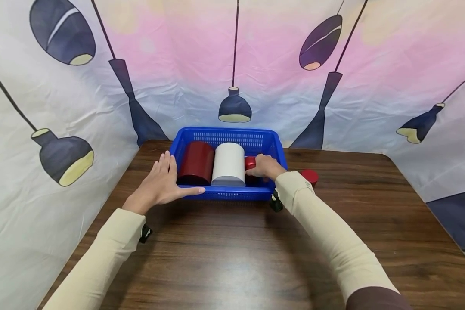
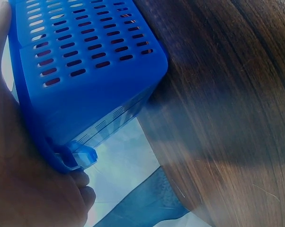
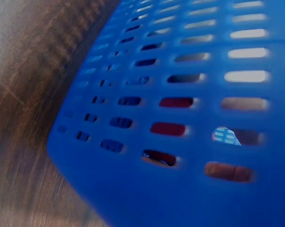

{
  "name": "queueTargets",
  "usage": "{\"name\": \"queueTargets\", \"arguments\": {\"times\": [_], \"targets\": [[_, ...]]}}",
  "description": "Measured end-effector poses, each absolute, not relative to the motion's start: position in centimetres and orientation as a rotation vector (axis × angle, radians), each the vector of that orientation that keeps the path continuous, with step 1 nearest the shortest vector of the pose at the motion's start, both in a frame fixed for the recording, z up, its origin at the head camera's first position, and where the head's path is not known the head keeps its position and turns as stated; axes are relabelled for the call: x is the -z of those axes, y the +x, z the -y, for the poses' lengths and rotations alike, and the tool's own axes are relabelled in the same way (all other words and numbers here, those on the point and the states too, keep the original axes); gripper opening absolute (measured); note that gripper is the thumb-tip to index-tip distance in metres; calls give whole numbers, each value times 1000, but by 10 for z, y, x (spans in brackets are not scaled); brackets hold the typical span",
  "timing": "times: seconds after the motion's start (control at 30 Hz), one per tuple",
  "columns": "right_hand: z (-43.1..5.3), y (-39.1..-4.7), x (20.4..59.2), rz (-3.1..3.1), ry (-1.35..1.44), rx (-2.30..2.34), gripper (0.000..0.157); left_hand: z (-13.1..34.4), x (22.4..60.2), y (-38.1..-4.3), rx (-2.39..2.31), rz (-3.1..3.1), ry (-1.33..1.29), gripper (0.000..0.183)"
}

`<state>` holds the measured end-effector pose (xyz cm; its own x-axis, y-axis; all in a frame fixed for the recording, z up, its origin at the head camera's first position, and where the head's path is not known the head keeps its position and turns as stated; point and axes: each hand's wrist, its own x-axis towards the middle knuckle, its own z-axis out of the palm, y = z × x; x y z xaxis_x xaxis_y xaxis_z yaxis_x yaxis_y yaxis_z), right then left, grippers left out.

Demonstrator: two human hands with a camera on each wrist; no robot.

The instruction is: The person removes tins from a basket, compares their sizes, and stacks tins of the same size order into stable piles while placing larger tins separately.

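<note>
A blue plastic basket [image 1: 232,193] with slotted walls stands on the table. In it lie a dark red cylinder [image 1: 196,161] on the left and a white cylinder [image 1: 229,163] in the middle. My left hand [image 1: 160,183] rests on the basket's front left corner, fingers straight and thumb along the front rim. My right hand [image 1: 267,167] reaches inside the right end, gripping a glossy red object [image 1: 249,162]; its kind is mostly hidden by the fingers. Through the slots in the right wrist view, bits of red [image 3: 168,128] and of the hand show.
A red round-topped object [image 1: 310,176] stands on the table just right of the basket, partly behind the right sleeve. The brown wooden table [image 1: 224,258] extends in front. A cloth printed with lamps [image 1: 234,105] hangs behind and along the sides.
</note>
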<state>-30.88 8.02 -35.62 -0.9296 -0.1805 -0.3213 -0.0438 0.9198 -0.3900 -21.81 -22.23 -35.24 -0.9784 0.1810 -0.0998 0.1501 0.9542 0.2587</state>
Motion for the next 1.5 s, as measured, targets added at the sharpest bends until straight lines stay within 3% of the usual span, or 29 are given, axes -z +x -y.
{"name": "queueTargets", "arguments": {"times": [0.5,1.5], "targets": [[-88,-309,358,-2688,-142,551,49,216,350,-215,-376,-2980,272,144],[-112,-293,298,-2839,-313,608,45,221,349,-215,-368,-2965,250,144]]}}
